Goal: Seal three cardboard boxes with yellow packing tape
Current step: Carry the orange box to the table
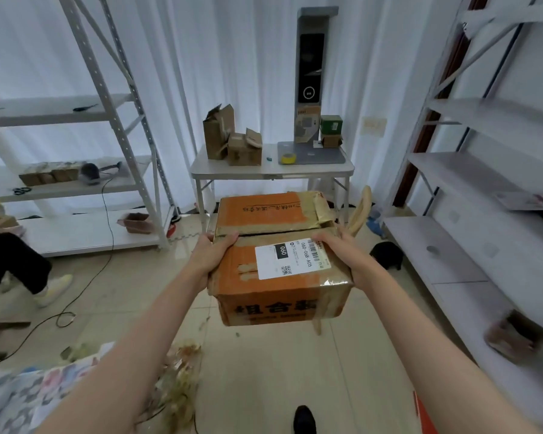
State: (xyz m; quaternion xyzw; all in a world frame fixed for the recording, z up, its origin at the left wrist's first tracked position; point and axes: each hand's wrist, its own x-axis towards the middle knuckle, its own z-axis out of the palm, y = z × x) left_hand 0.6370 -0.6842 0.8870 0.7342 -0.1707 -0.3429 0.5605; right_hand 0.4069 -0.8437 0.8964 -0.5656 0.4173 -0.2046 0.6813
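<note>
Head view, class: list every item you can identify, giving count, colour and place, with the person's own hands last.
orange cardboard box: one, orange-brown with white shipping label, held in mid-air, top seam not taped
small cardboard boxes: about three, brown, flaps open, left on the folding table
yellow packing tape: one roll, yellow, on the grey stand base
folding table: one, white, by the curtain
green box: one, green, stacked beside the stand
shelving racks: two, white, left and right
left hand: grips the box's left edge
right hand: grips the box's right edge
</note>
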